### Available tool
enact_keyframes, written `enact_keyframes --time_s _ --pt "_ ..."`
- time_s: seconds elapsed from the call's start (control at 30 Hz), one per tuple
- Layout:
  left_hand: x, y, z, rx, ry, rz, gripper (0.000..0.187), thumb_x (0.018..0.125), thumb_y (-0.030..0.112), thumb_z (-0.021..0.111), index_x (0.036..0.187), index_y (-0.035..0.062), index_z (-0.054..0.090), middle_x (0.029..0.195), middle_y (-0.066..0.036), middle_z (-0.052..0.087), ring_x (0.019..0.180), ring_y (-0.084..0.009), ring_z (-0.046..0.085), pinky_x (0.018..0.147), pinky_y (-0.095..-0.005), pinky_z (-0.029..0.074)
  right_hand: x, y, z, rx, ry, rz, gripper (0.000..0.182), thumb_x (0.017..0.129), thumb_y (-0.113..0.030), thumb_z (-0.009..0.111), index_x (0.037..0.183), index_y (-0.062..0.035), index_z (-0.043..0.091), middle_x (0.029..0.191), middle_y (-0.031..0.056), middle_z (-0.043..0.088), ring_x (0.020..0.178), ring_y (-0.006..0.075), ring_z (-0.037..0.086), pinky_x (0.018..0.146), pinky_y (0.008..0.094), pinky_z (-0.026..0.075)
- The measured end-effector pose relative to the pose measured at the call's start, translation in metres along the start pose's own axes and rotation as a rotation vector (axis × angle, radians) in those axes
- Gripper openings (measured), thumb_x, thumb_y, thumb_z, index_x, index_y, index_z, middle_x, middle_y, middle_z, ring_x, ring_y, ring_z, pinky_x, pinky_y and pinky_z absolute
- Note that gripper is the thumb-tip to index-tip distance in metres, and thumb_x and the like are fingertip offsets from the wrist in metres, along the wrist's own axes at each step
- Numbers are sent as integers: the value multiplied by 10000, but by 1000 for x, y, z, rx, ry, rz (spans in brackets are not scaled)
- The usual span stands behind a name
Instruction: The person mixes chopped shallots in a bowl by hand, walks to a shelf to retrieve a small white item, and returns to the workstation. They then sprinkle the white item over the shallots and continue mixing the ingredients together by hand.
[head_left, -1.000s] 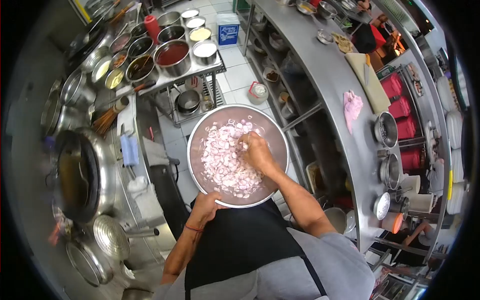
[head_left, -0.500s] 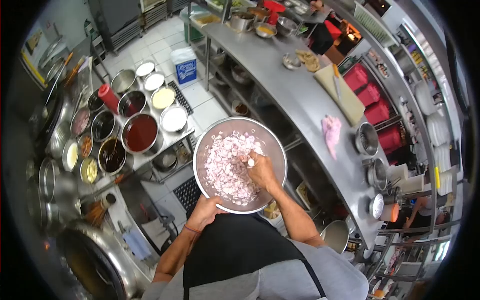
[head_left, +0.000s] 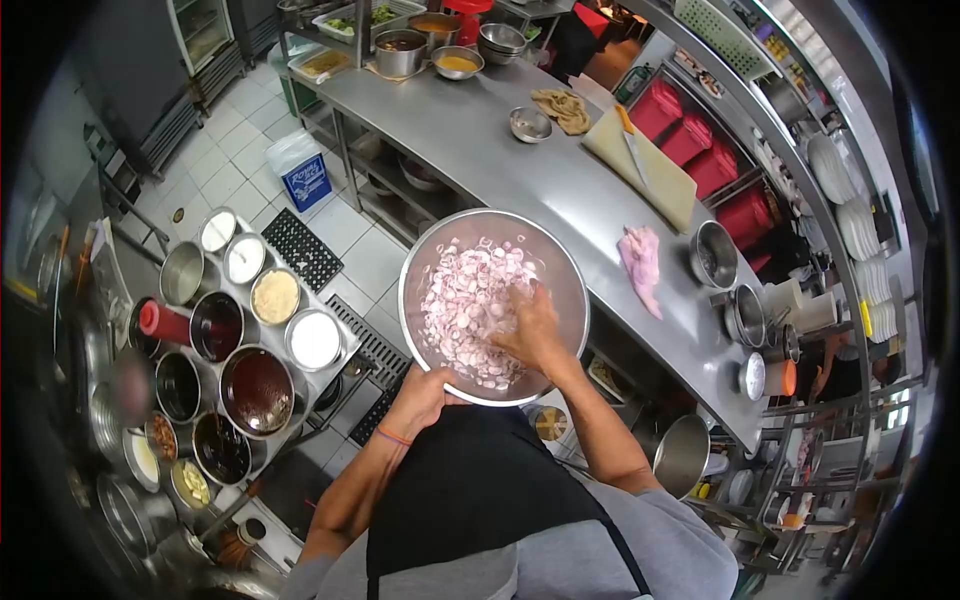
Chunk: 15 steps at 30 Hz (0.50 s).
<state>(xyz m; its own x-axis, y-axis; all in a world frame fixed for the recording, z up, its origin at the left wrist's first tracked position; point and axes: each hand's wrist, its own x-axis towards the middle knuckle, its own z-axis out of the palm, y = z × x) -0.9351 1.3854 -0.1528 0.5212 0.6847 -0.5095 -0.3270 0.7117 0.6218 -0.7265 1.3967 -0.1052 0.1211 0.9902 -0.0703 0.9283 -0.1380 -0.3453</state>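
Observation:
A large metal mixing bowl (head_left: 415, 345) is held in front of my apron. Inside it lies a heap of thinly sliced shallots (head_left: 465, 310), pinkish white and partly separated into rings. My left hand (head_left: 420, 400) is closed on the bowl's near left rim. On the right side, my right hand (head_left: 530, 335) reaches down into the bowl, its fingers and thumb apart and touching the slices. Motion blurs its fingertips a little.
Left, a counter carries several pots of sauces and powders, among them a dark red sauce (head_left: 258, 390). On the long steel table (head_left: 500, 185) are a cutting board (head_left: 665, 185) with a knife (head_left: 633, 145), a pink cloth (head_left: 640, 265) and metal bowls. A white bucket (head_left: 300, 170) stands on the floor.
My view and body have turned, moving the bowl slightly up and right. My right fingers, closed around some slices before, are now spread over the shallots. My left hand keeps the rim.

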Motion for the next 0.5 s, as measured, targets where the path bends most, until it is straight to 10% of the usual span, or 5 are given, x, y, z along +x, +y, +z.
enact_keyframes --time_s 0.27,0.5 --pt "125 53 51 43 -75 -34 452 781 -28 483 1224 -94 420 1109 -219 579 892 -337 648 743 -477 581 94 73 -17 -115 -261 164 1000 618 -222 822 1455 -240 276 1500 262 125 1317 473 299 1039 509 354" --pt "204 82 75 87 -12 -121 460 772 -24 506 1223 -79 430 1066 -208 594 869 -322 654 663 -430 600 183 127 -8 -156 -161 135 808 624 -109 773 1332 -262 414 1185 196 423 1051 447 512 847 511 482"
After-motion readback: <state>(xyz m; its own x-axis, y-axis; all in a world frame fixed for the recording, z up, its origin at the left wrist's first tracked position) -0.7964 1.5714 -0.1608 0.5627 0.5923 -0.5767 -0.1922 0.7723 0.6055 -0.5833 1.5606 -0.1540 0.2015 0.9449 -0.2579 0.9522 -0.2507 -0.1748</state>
